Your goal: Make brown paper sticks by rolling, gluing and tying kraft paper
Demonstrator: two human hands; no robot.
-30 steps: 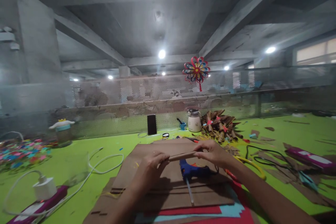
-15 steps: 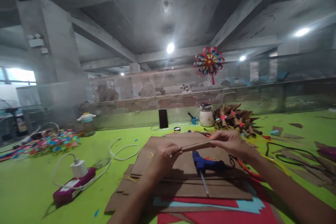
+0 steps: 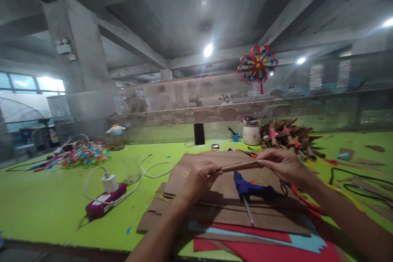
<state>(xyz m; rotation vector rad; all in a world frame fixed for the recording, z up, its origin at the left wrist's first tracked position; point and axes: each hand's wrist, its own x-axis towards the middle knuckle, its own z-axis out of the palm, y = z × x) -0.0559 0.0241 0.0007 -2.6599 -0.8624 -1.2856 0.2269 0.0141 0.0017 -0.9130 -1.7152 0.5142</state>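
Between my two hands is a narrow brown cardboard roll [image 3: 240, 166], held level above the stacked cardboard. My left hand [image 3: 202, 178] pinches its left end, and my right hand [image 3: 284, 166] grips the right end between thumb and fingers. Just below the roll, a blue glue gun [image 3: 253, 189] lies on the brown cardboard sheets [image 3: 221, 219], its clear glue stick [image 3: 248, 209] poking out toward me. Red paper [image 3: 260, 249] and light blue paper [image 3: 316, 242] stick out from under the cardboard.
A purple power strip [image 3: 106, 202] with a white charger [image 3: 109, 183] and cable sits at left. Behind stand a phone [image 3: 199, 134], a white jar [image 3: 251, 133] and a pile of cardboard rolls [image 3: 290, 137]. Colourful paper stars [image 3: 87, 154] lie at far left; cords and scraps at right.
The view has swung left, so everything appears shifted to the right and the table's front edge shows. Both hands keep their hold on the cardboard roll, nearly unchanged.
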